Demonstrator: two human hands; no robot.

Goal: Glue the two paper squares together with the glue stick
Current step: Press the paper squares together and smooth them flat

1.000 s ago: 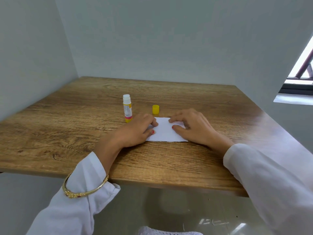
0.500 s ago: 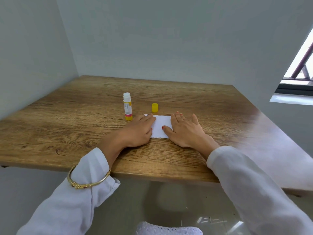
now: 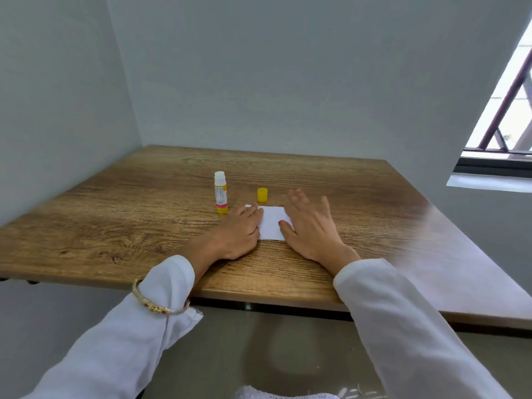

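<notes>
White paper [image 3: 272, 223] lies flat on the wooden table [image 3: 115, 226], seen only as one white patch; I cannot tell the two squares apart. My left hand [image 3: 240, 231] rests flat on its left part, fingers straight. My right hand [image 3: 309, 223] lies flat over its right part, fingers spread and blurred, thumb on the paper. The uncapped glue stick [image 3: 221, 196] stands upright just behind my left hand. Its yellow cap [image 3: 262, 194] stands behind the paper.
Grey walls close in the table on the left and at the back. A window [image 3: 506, 116] with bars is at the right. The table's front edge runs just under my forearms.
My right hand went from curled fingertips on the paper to a flat palm, then slid right across it. The left hand flattened and stayed on the paper's left part.
</notes>
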